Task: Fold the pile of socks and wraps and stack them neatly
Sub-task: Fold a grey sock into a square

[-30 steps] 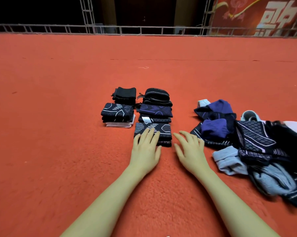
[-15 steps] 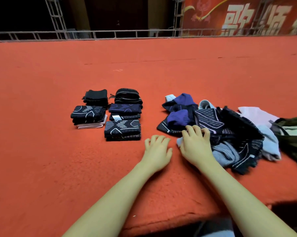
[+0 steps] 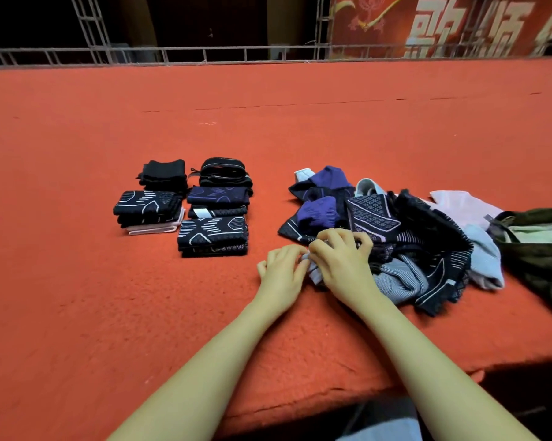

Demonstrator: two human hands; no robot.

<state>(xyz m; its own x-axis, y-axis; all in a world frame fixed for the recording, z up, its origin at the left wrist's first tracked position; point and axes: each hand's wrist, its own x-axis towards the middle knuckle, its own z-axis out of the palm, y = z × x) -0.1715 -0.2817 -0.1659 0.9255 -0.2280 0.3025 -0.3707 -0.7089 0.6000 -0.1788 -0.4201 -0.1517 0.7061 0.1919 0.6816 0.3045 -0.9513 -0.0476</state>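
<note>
My right hand: fingers curled, gripping pale grey sock at the near edge of the unfolded pile. My left hand: fingertips pinching the same sock. Left of my fingers: folded stacks, in two rows. Beneath: red carpeted table. Far right: dark bag.

- Lighting: even, moderately bright on the orange-red carpeted bench; background dark.
- Shadows: soft, short.
- Distortion: wide-angle curvature, blurred edges at right.
</note>
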